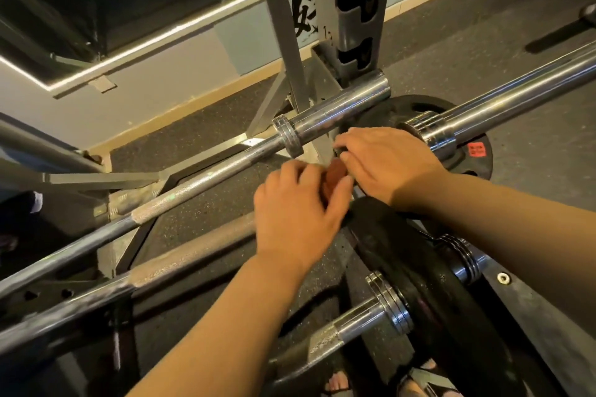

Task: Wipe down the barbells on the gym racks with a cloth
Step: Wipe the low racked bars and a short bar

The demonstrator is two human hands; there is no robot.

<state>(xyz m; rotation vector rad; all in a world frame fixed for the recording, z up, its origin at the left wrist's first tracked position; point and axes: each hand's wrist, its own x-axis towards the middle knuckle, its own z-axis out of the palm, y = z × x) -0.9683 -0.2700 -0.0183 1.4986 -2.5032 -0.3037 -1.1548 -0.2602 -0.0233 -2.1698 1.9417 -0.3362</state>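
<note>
1. The left hand (pixel 296 206) – I logged its fingers and thumb curled round a reddish-brown cloth (pixel 335 176), gripping it.
2. The right hand (pixel 387 164) – palm down, fingers bent, tips at the cloth's far edge; I could not tell whether it held anything.
3. The cloth was bunched between both hands, over the lower barbell (pixel 193 251) and just beside a black weight plate (pixel 403 255).
4. The upper barbell (pixel 225 167) was chrome and ran diagonally, its sleeve end near the rack upright (pixel 358 10), just beyond the hands.
</note>
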